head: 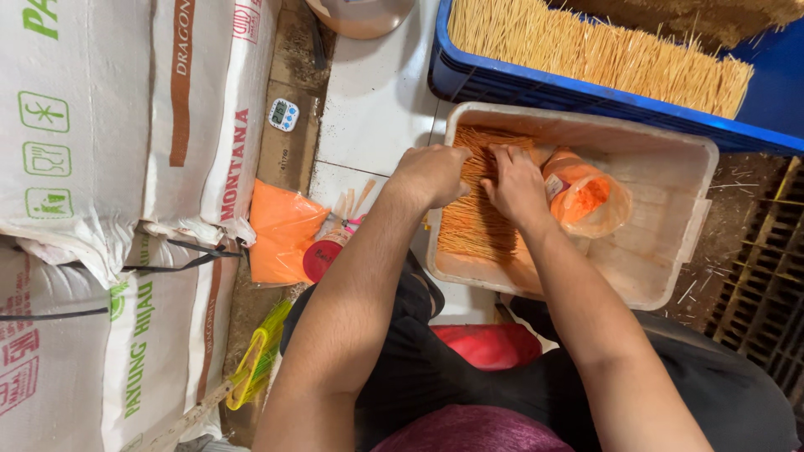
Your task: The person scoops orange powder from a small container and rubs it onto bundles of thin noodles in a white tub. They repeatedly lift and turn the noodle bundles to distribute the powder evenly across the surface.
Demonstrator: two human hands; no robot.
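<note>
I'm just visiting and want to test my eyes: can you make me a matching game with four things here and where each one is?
Things:
1. Orange sticks
2. Plastic bag of orange powder
3. Small timer
4. Pale sticks

Places:
A. In the blue crate
B. Under both hands, in the white tub
C. Beside the sacks
D. In the tub, right of the right hand

Pairs: 1-B, 2-D, 3-C, 4-A
</note>
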